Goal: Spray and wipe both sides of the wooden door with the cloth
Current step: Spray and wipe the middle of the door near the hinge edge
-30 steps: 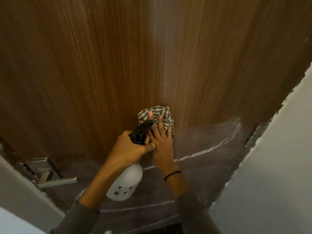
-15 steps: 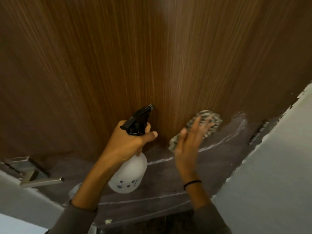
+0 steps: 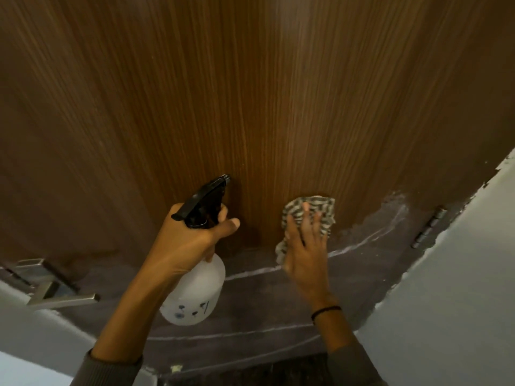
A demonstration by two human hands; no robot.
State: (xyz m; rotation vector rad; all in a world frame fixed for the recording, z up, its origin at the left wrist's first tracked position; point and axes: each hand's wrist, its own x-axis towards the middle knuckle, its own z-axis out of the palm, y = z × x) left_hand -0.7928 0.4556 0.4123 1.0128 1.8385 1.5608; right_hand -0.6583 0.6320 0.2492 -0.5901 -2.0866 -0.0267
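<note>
We judge the wiping step in hand: right hand (image 3: 303,246), fingers spread, presses cloth (image 3: 309,208) against wooden door (image 3: 250,107); left hand (image 3: 189,240) fingers curl round spray bottle (image 3: 195,291); next needs steady strokes.

The brown, vertical-grained wooden door (image 3: 250,93) stands upright. The crumpled grey-and-white checked cloth (image 3: 308,214) lies against its face, nearer the hinged edge, under the right hand (image 3: 303,252). The left hand (image 3: 186,240) grips the tilted white plastic spray bottle (image 3: 195,296), its black nozzle near the door.
</note>
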